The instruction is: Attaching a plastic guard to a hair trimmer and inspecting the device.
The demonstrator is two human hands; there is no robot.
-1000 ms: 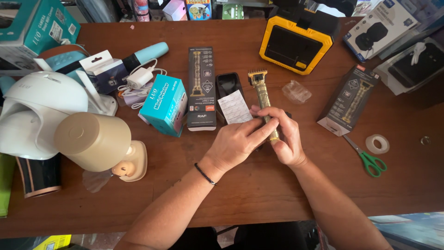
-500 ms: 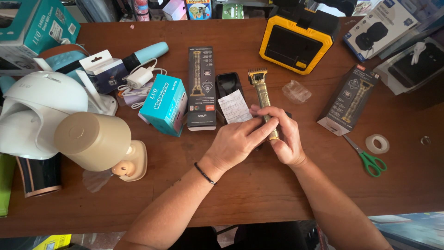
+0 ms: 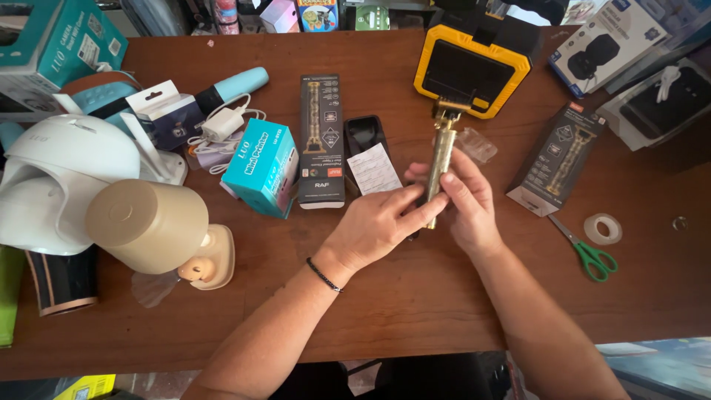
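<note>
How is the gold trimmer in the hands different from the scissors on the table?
The gold trimmer is held by both the left hand and the right hand; the green-handled scissors lie untouched. The trimmer is metallic gold and points away from the person; the scissors lie slantwise. Both are long, slim tools.

brown wooden table (image 3: pixel 415 311) | green scissors (image 3: pixel 592 252) | tape roll (image 3: pixel 602 228) | teal box (image 3: pixel 261 178)

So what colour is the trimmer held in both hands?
Gold, metallic; the trimmer shows best in the head view.
</note>
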